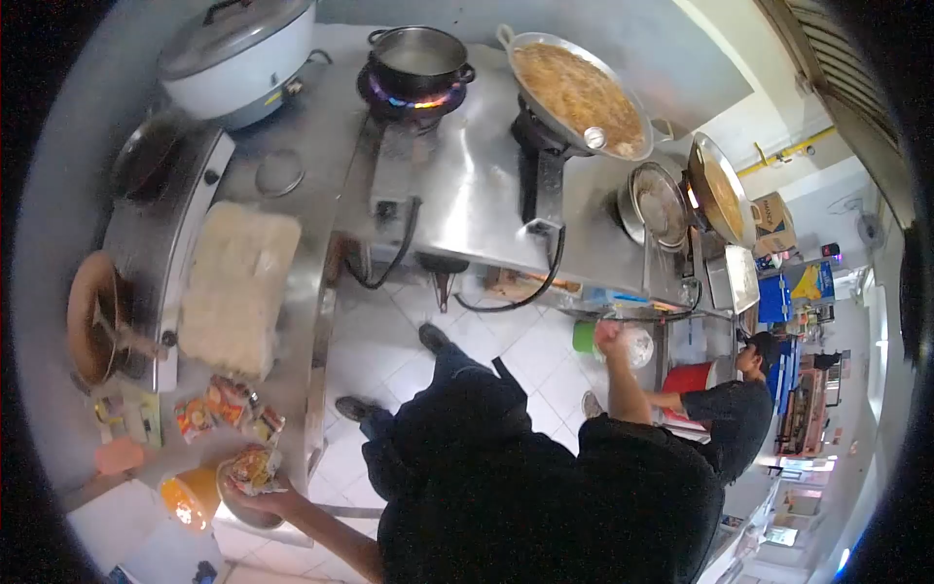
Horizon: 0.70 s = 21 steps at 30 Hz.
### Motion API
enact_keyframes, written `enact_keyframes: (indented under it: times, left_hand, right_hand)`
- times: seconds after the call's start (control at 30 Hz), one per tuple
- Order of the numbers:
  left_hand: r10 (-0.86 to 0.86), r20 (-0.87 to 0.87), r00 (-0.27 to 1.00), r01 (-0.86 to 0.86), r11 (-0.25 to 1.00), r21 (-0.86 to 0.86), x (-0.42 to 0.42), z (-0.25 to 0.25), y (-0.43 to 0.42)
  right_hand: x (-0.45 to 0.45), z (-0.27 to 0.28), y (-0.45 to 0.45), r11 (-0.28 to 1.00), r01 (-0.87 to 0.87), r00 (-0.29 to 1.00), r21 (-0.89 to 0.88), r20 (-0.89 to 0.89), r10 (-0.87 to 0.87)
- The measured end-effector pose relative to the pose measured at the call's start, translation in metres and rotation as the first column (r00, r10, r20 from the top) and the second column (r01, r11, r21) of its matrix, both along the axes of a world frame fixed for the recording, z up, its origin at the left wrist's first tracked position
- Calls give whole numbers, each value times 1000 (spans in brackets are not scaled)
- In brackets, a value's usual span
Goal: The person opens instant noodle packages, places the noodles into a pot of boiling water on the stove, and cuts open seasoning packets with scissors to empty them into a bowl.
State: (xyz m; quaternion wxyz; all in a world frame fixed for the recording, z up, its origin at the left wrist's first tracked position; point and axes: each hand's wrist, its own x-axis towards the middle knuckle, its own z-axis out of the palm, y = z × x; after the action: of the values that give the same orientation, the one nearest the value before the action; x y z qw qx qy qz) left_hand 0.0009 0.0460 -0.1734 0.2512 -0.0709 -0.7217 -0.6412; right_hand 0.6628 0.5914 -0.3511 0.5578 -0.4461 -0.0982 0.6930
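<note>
My left hand (268, 498), at the lower left, has its fingers around a crinkled, colorful packet (253, 468), over or against a round bowl (233, 501). Beside it are a container with orange contents (190, 497) and several small packets (229, 407) on the steel counter. My right hand (611, 339) is raised over the floor at the right of my body, fingers curled; whether it holds anything is too small to tell.
A pot (418, 58) sits over a lit burner, beside a wide pan of bubbling oil (584, 92). Another pan (722, 190) stands farther right. A rice cooker (238, 68) and a large white bag (238, 287) rest at left. A co-worker (735, 414) stands at right.
</note>
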Motion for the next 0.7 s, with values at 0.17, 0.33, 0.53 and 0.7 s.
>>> enact_keyframes:
  times: [0.17,0.33,0.53,0.7]
  left_hand:
    - [-7,-199,980,-119,782,-612,30,-37,81]
    - [-419,543,728,41,817,575,57,16,207]
    - [-658,527,538,135,684,717,92,25,224]
    - [-677,555,484,75,664,744,98,71,294]
  right_hand:
    - [-18,199,92,948,294,955,-121,87,-285]
    - [82,166,235,837,-545,838,-51,-20,545]
    - [-30,325,123,951,-305,332,59,942,48]
    - [-86,366,222,696,-710,-385,109,768,-512]
